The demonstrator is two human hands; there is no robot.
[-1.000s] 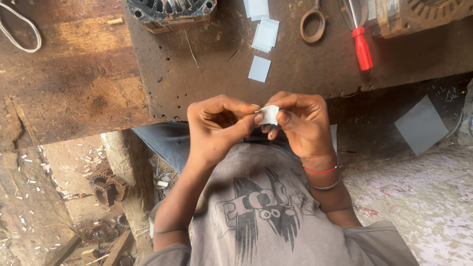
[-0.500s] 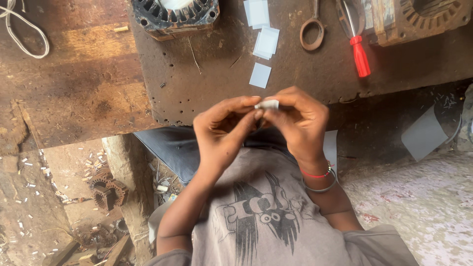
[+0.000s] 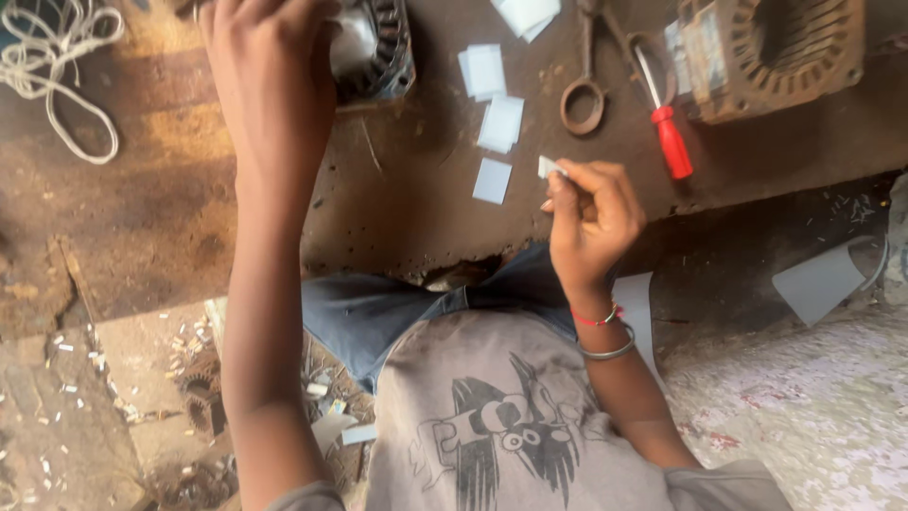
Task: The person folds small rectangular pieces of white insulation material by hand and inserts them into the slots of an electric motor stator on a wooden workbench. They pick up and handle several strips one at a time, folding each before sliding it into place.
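My left hand (image 3: 270, 66) reaches far forward and grips a round metal motor stator (image 3: 374, 47) at the top of the rusty workbench (image 3: 397, 208). My right hand (image 3: 591, 213) hovers over the bench's near edge and pinches a small folded white paper slip (image 3: 549, 167) between thumb and fingertips. Several flat white paper squares (image 3: 494, 123) lie on the bench just left of that hand.
A red-handled screwdriver (image 3: 667, 132) and rusty scissors (image 3: 584, 90) lie right of the papers. A second, brown stator housing (image 3: 766, 52) stands at the top right. White cord (image 3: 66, 76) coils at the top left. Scraps and debris litter the floor (image 3: 113, 378) below.
My hands have parted: the left went forward onto the stator, the right stayed near the bench edge with the paper slip. The view has shifted down the bench.
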